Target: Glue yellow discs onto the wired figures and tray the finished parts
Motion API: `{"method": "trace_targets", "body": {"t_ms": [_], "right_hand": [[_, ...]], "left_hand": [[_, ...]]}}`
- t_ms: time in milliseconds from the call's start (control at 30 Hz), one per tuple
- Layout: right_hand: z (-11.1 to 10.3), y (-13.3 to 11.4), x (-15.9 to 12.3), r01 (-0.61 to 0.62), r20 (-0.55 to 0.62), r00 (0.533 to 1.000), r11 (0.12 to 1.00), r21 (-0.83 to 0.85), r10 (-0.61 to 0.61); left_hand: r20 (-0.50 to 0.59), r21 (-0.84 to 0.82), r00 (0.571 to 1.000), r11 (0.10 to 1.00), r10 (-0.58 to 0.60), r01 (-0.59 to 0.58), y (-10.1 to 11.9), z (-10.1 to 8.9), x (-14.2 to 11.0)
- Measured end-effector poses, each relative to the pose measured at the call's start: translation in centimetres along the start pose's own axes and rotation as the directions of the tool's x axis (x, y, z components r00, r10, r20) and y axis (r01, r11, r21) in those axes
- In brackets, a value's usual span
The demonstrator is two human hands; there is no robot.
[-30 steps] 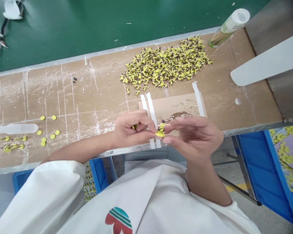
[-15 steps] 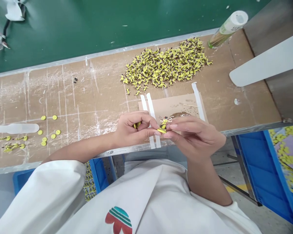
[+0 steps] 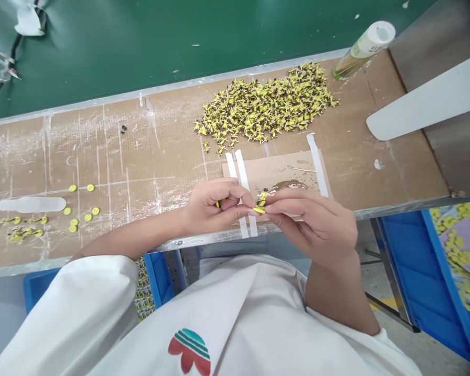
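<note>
Between my two hands is a small round yellow disc (image 3: 259,210), with a tiny yellow-and-black figure (image 3: 262,197) upright on it. My left hand (image 3: 215,206) pinches the disc's left edge between thumb and forefinger, and more yellow pieces show inside its curled fingers. From the right, my right hand (image 3: 319,219) is closed, thumb and fingertips at the figure and the disc's right edge. Behind them lies a taped cardboard sheet (image 3: 274,163) with a glossy brown smear (image 3: 292,184), partly covered by my right hand, and a thin stick (image 3: 304,169).
A heap of tiny yellow-and-black figures (image 3: 266,107) lies at the back. Left are several yellow discs (image 3: 88,217) and finished-looking pieces (image 3: 25,233). A clear tube of sticks (image 3: 362,49) stands back right, near a white blade-like panel (image 3: 426,99). Blue bins (image 3: 415,277) sit below the edge.
My right hand has shifted slightly, its fingers drawing closer together at the figure. My left hand keeps its pinch on the disc. The view has moved a little.
</note>
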State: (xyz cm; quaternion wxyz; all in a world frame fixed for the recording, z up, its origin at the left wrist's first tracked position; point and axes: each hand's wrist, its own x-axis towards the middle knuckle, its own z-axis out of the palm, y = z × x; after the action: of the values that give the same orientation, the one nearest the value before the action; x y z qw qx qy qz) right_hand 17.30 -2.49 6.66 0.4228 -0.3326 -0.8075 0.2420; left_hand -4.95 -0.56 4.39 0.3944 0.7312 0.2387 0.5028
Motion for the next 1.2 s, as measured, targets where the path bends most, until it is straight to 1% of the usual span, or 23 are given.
{"method": "trace_targets", "body": {"t_ms": [133,333,433,500,533,567,600,633,667,700,733,767,800,833,900,967,1033,1067,1100,1133,1167,1200], "right_hand": [[-0.1,-0.2,0.0,0.038,0.067,0.997,0.998,-0.057,-0.035],[0.0,-0.7,0.3,0.06,0.107,0.993,0.993,-0.098,-0.049],[0.5,-0.9,0.3,0.056,0.122,0.992,0.994,-0.093,-0.045],[1.0,-1.2,0.5,0.06,0.113,0.992,0.997,-0.042,-0.055],[1.3,-1.4,0.6,0.046,0.095,0.994,0.999,0.012,-0.047],[1.7,-1.7,0.8,0.013,0.07,0.997,0.996,0.09,-0.019],[2.1,-1.9,1.1,-0.048,0.046,0.998,0.98,0.193,0.039],[2.6,-2.2,1.3,-0.134,0.04,0.991,0.941,0.312,0.128],[3.1,-2.5,1.6,-0.234,0.068,0.971,0.872,0.43,0.228],[3.7,-2.7,1.9,-0.333,0.125,0.94,0.78,0.529,0.316],[4.4,-2.8,2.2,-0.42,0.201,0.903,0.683,0.597,0.379],[5.1,-2.9,2.4,-0.493,0.283,0.865,0.595,0.635,0.414],[5.8,-2.9,2.6,-0.549,0.353,0.83,0.525,0.651,0.431],[6.6,-2.8,2.8,-0.587,0.403,0.804,0.473,0.657,0.437],[8.1,-2.6,3.0,-0.625,0.45,0.77,0.397,0.672,0.452],[9.3,-2.5,3.3,-0.644,0.475,0.749,0.34,0.686,0.461],[10.2,-2.4,3.7,-0.666,0.496,0.724,0.296,0.685,0.48],[10.5,-2.4,4.0,-0.678,0.502,0.709,0.282,0.679,0.495],[10.8,-2.4,4.4,-0.687,0.504,0.697,0.275,0.673,0.51],[11.1,-2.4,4.8,-0.692,0.501,0.691,0.274,0.668,0.522],[11.5,-2.3,5.3,-0.692,0.492,0.69,0.282,0.665,0.531],[11.9,-2.1,5.8,-0.686,0.476,0.696,0.301,0.663,0.538]], "left_hand": [[0.016,0.033,0.998,0.998,0.058,-0.058,0.2,-0.1,0.2],[-0.015,0.031,0.998,0.997,0.068,-0.067,1.0,0.2,0.3],[-0.016,0.06,0.996,0.994,0.089,-0.088,1.6,-0.2,0.1],[-0.027,0.083,0.995,0.992,0.093,-0.09,2.1,-0.9,-0.2],[-0.035,0.092,0.995,0.992,0.089,-0.086,2.4,-1.3,-0.6],[-0.043,0.099,0.996,0.992,0.084,-0.08,2.7,-1.7,-1.0],[-0.049,0.108,0.996,0.992,0.075,-0.07,2.9,-2.1,-1.5],[-0.051,0.12,0.997,0.991,0.061,-0.055,3.2,-2.6,-2.1],[-0.049,0.136,0.998,0.99,0.046,-0.039,3.5,-3.0,-2.7],[-0.045,0.155,0.999,0.988,0.024,-0.017,3.8,-3.5,-3.2],[-0.037,0.174,0.999,0.985,0.002,0.004,4.0,-3.9,-3.8],[-0.025,0.19,1.0,0.981,-0.018,0.022,4.2,-4.2,-4.4],[-0.015,0.203,0.999,0.978,-0.039,0.041,4.3,-4.6,-4.9],[-0.014,0.213,0.998,0.975,-0.056,0.057,4.4,-4.9,-5.3],[-0.046,0.216,0.995,0.971,-0.091,0.099,4.4,-5.4,-6.3],[-0.115,0.198,0.986,0.97,-0.121,0.142,4.3,-5.7,-7.2],[-0.218,0.164,0.963,0.967,-0.159,0.197,4.0,-5.5,-8.1],[-0.286,0.143,0.94,0.961,-0.189,0.237,3.8,-5.3,-8.6],[-0.367,0.113,0.902,0.952,-0.226,0.284,3.7,-5.0,-8.9],[-0.452,0.066,0.85,0.94,-0.27,0.333,3.6,-4.6,-9.3],[-0.535,-0.002,0.783,0.928,-0.316,0.373,3.5,-4.3,-9.5],[-0.607,-0.09,0.707,0.916,-0.363,0.392,3.4,-4.0,-9.6]]}}
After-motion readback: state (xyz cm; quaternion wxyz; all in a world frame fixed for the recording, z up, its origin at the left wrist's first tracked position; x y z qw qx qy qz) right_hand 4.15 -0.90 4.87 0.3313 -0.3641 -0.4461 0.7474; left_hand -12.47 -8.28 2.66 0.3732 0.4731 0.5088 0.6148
